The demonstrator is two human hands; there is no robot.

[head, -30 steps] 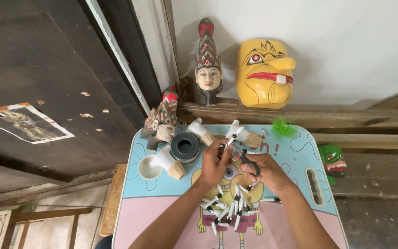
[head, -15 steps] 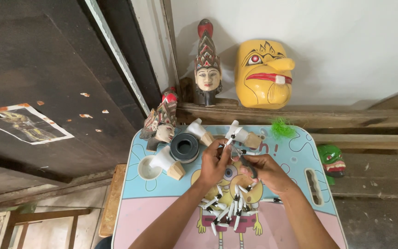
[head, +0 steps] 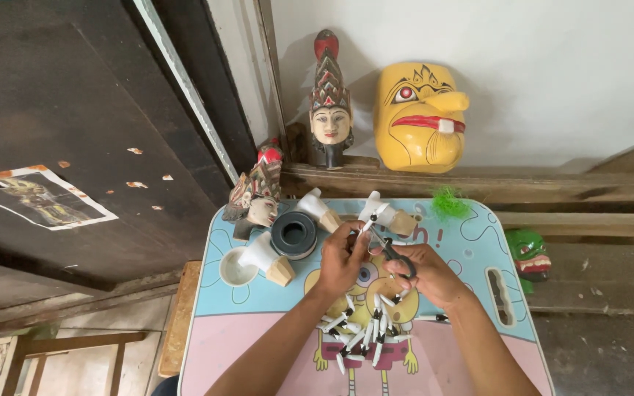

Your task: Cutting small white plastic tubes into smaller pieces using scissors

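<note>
Little has changed: both hands stay together over the bench (head: 471, 242), right hand (head: 427, 275) clamped on scissors (head: 390, 253), left hand (head: 343, 257) pinching a small white piece (head: 366, 225).

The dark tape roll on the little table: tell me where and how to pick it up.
Grip the dark tape roll by its outer rim, coming from above with fingers on opposite sides. It lies flat with its hole facing up, so the round wall is exposed; a white carved piece crowds its lower left, so the near and far sides look freer.
</note>
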